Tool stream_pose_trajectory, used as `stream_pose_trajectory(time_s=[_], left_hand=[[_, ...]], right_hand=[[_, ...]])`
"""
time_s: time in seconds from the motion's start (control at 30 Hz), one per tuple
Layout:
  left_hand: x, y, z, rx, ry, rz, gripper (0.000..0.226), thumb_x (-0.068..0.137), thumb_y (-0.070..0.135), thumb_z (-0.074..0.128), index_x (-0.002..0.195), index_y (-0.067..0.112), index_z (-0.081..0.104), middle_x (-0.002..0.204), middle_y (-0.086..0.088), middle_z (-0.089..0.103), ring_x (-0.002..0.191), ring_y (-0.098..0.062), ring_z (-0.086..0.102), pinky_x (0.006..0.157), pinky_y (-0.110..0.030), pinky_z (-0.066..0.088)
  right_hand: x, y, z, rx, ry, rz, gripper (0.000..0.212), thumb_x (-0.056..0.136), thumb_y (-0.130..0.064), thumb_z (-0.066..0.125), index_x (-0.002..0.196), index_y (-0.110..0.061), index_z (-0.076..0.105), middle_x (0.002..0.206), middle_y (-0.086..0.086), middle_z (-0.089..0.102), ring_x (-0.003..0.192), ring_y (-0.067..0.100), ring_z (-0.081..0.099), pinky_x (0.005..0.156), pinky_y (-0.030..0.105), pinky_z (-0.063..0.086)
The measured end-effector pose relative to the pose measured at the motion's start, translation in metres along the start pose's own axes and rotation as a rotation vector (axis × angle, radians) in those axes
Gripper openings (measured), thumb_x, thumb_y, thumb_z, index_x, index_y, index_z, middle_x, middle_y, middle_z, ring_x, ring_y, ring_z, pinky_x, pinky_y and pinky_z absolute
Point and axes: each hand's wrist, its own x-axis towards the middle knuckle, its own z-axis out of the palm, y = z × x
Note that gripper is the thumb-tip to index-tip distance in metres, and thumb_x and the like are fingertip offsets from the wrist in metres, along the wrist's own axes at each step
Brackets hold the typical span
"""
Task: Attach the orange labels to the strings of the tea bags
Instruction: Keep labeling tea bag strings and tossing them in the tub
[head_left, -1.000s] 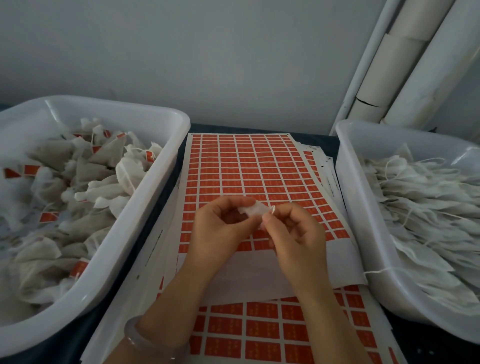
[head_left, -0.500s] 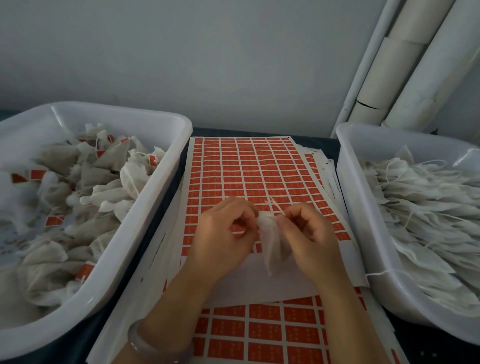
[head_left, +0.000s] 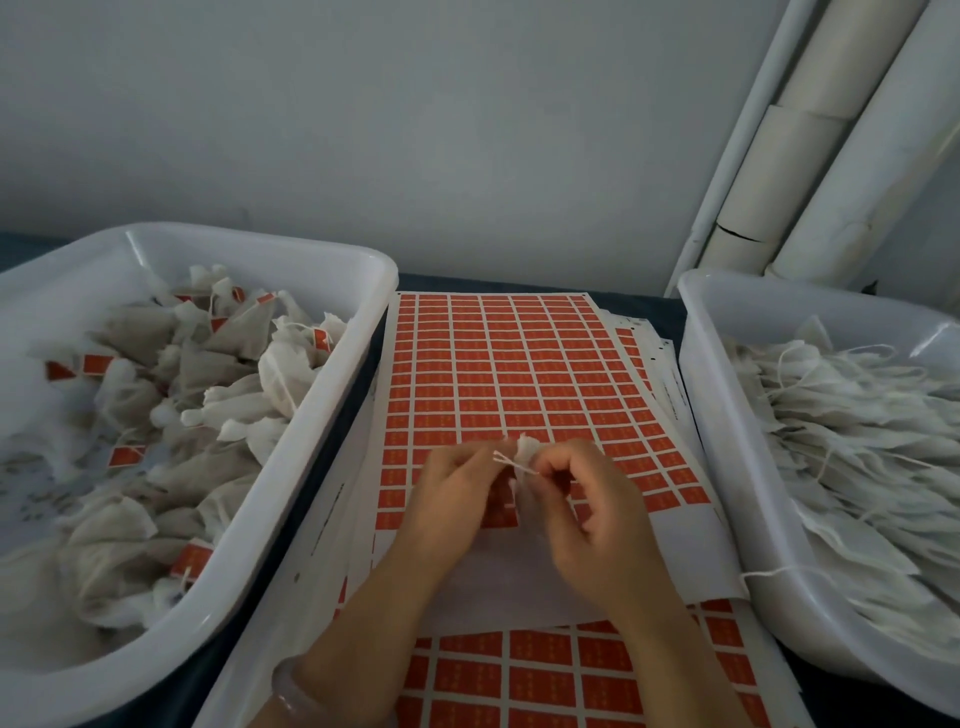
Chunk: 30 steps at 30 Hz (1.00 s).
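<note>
Both hands (head_left: 524, 499) pinch the tea bag (head_left: 523, 457) between them above the label sheet (head_left: 498, 364).

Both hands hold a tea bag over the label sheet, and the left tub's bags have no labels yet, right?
No: the head view shows bags in the left tub already carrying orange labels. Left hand and right hand do hold a tea bag over the label sheet.
</note>
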Motion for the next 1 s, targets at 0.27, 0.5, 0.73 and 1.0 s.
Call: stream_pose_trajectory(time_s=[0.27,0.5,0.73,1.0], left_hand=[[0.006,0.003,-0.003,-0.416,0.055,-0.351,0.026,0.079,0.011,0.064,0.055,0.015,0.07,0.061,-0.008,0.06,0.057,-0.019,0.061,0.058,-0.032,0.053],[0.001,0.004,-0.002,-0.336,0.021,-0.12,0.01,0.077,0.013,0.069,0.081,0.016,0.077,0.082,-0.01,0.072,0.073,-0.019,0.067,0.067,-0.027,0.056],[-0.003,0.006,0.003,-0.238,0.049,-0.134,0.024,0.073,0.041,0.065,0.072,0.02,0.076,0.073,-0.004,0.071,0.067,-0.014,0.067,0.064,-0.024,0.053],[-0.006,0.002,0.012,-0.251,0.083,-0.081,0.021,0.071,0.032,0.067,0.086,0.022,0.078,0.086,-0.001,0.075,0.082,-0.013,0.071,0.065,-0.018,0.055]], right_hand=[[0.001,-0.004,0.002,0.016,-0.017,-0.074,0.013,0.083,-0.023,0.055,0.076,-0.013,0.059,0.077,-0.008,0.056,0.075,0.011,0.054,0.068,0.024,0.045],[0.003,0.005,-0.003,-0.167,0.072,-0.067,0.014,0.08,-0.022,0.066,0.075,-0.008,0.067,0.078,-0.003,0.062,0.076,0.014,0.056,0.069,0.027,0.049],[-0.001,-0.002,-0.004,-0.079,-0.058,-0.04,0.01,0.076,-0.027,0.061,0.075,-0.017,0.064,0.072,-0.012,0.059,0.072,0.006,0.054,0.064,0.03,0.049],[-0.002,-0.004,-0.008,-0.066,-0.118,-0.005,0.015,0.079,-0.031,0.057,0.079,-0.019,0.067,0.076,-0.01,0.064,0.073,0.004,0.056,0.067,0.028,0.052]])
